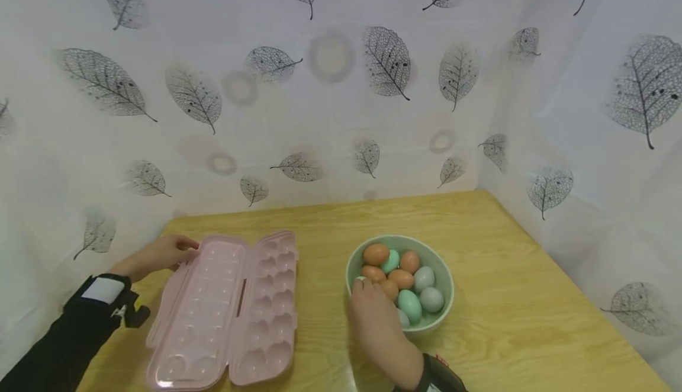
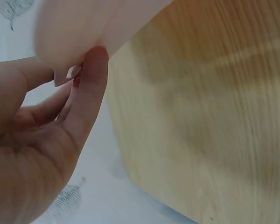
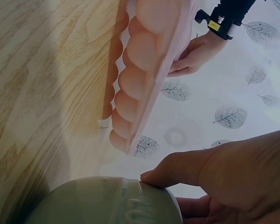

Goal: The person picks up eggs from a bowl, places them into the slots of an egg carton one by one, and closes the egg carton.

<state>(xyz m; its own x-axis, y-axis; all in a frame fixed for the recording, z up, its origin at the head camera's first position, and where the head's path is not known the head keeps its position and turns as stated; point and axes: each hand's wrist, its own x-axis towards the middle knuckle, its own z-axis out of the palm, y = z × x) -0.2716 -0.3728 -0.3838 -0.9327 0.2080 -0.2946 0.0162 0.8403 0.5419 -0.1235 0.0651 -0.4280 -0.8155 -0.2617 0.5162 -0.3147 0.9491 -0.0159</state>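
Observation:
A pink egg carton (image 1: 213, 297) lies opened out on the left of the table, its rows of egg cups uncovered. My left hand (image 1: 162, 256) is at its far left corner, thumb and fingers pinching the carton's edge flap (image 2: 70, 72). On the right, a pale green bowl (image 1: 446, 273) holds several brown, green and pale grey eggs (image 1: 401, 279). My right hand (image 1: 375, 321) grips the bowl's near left rim, thumb (image 3: 177, 170) against the outer wall and fingers over the inside. Those fingertips are hidden in the right wrist view; in the head view they are close beside the eggs.
The wooden table (image 1: 319, 262) carries both containers, with a strip of wood between them. A pale leaf-printed sheet (image 1: 341, 113) hangs behind and along both sides, meeting the table's edges.

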